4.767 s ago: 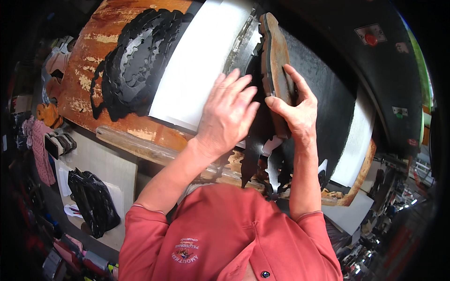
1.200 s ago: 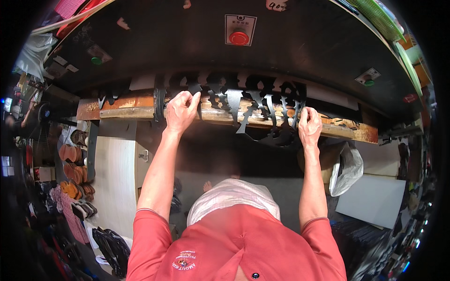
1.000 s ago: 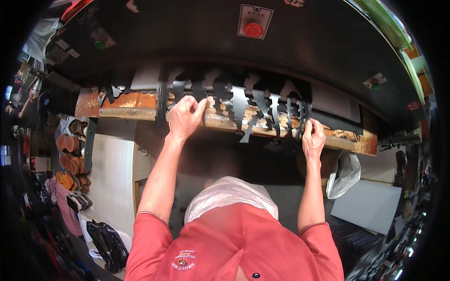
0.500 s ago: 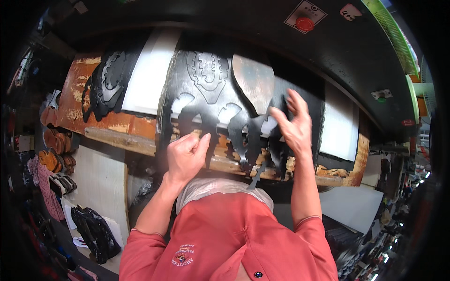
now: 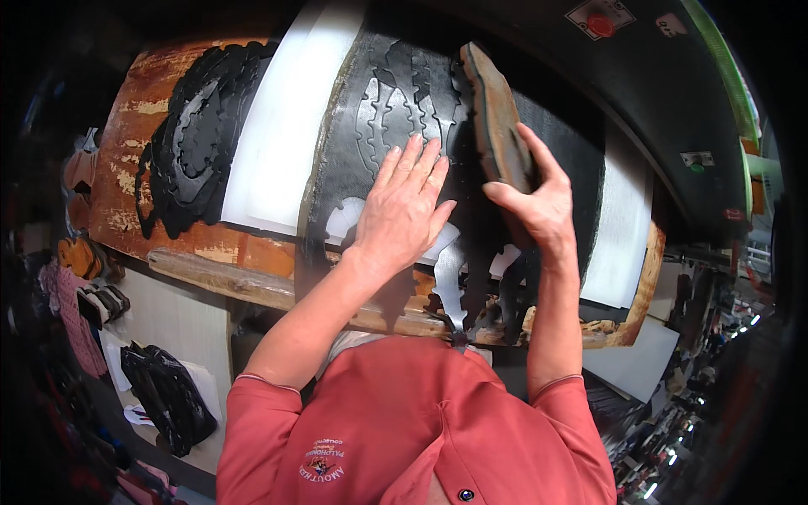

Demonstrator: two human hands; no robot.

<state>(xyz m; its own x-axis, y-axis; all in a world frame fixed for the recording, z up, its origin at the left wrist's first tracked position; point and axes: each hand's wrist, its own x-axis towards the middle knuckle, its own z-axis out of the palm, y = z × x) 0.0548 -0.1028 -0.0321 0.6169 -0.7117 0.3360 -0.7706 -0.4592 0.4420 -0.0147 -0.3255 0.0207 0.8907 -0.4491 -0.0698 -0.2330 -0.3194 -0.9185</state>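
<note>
Sole-shaped block (image 5: 503, 118): tipped steeply up from the flat pose of half a second ago; sits toward 1 o'clock from mid-view, above the black sheet (image 5: 337, 172).
Left hand (image 5: 397, 210): moved from the sheet's near edge to 12 o'clock, palm down, fingers extended over the sheet, gripping nothing.
Right hand (image 5: 545, 206): between 2 and 3 o'clock, thumb and fingers grasping the block's near end.
Cutouts (image 5: 370, 126): toothed outlines in the sheet, at 11 o'clock from the left hand.
Shirt lettering (image 5: 320, 467): 7 o'clock, pale embroidered words, upside down, around a small emblem.
Red button (image 5: 600, 25): between 1 and 2 o'clock, on a white label with small dark print.
Pale tag (image 5: 671, 25): just beside that label, dark handwriting.
</note>
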